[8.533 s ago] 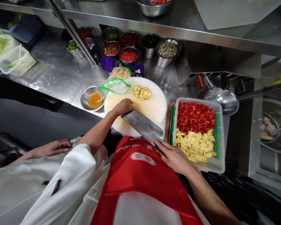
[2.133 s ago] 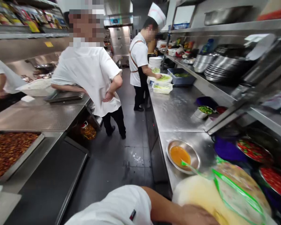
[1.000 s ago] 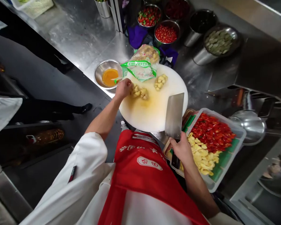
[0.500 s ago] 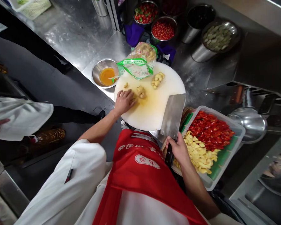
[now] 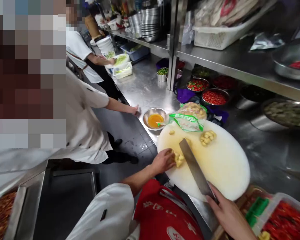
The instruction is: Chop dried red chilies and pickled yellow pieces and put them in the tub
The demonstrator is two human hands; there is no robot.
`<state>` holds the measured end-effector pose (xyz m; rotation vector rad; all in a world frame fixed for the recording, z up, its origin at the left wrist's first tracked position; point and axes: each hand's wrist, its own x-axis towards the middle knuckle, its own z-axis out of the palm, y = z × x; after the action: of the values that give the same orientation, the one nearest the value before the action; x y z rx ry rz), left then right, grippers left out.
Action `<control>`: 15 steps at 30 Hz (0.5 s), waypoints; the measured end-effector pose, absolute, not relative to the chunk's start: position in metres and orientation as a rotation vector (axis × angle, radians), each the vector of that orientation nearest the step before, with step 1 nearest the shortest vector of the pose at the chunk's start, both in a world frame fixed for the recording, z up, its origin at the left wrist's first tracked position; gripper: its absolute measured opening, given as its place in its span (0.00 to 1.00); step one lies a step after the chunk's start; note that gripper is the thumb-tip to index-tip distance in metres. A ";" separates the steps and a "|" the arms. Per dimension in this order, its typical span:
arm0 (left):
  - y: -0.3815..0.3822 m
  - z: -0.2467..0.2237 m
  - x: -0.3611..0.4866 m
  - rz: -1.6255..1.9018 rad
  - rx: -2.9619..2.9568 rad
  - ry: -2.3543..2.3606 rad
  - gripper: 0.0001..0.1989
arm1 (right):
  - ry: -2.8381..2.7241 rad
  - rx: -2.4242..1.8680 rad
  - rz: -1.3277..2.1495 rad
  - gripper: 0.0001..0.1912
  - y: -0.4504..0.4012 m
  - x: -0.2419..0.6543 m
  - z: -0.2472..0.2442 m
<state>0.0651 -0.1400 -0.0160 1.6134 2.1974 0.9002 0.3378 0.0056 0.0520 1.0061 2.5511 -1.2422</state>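
My right hand [image 5: 221,203] grips the handle of a cleaver [image 5: 196,166], its blade slanting over the round white cutting board [image 5: 225,160]. At the board's left edge my left hand [image 5: 163,160] has its fingers curled against a knobby yellow piece [image 5: 178,159]. Another piece lies partly hidden behind the blade tip. A larger cluster [image 5: 208,137] and a small bit [image 5: 171,132] rest farther back. An open green-and-clear bag [image 5: 190,121] of similar pieces lies on the board's far edge, beside a metal bowl [image 5: 146,121] with orange liquid.
A person in white [image 5: 86,126] stands at the left, one hand on the counter edge; another works farther back. Metal tubs of chopped peppers [image 5: 215,96] sit beneath a shelf [image 5: 240,65]. A plastic bin [image 5: 262,216] of red peppers is at the lower right.
The view has swung up and left. The cleaver has come from the board's right side to over its middle. A yellow piece now lies at my left fingers.
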 end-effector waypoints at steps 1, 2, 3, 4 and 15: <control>-0.136 -0.017 0.069 0.900 1.662 2.124 0.25 | 2.556 1.036 -1.180 0.28 0.011 0.336 0.057; -0.134 -0.016 0.071 0.885 1.713 2.051 0.26 | 2.554 1.077 -1.114 0.28 0.013 0.333 0.064; -0.132 -0.014 0.071 0.860 1.754 1.991 0.25 | 2.554 1.075 -1.078 0.28 0.014 0.329 0.072; -0.130 -0.013 0.070 0.832 1.789 1.956 0.24 | 2.550 1.070 -1.040 0.29 0.011 0.324 0.080; -0.111 -0.012 0.070 0.925 1.992 1.979 0.11 | 2.455 1.034 -0.794 0.12 -0.033 0.319 0.102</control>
<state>0.0703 -0.1108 -0.0118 1.9920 1.9793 0.9248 0.3188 -0.0326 0.1025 1.0338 2.4547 -0.7939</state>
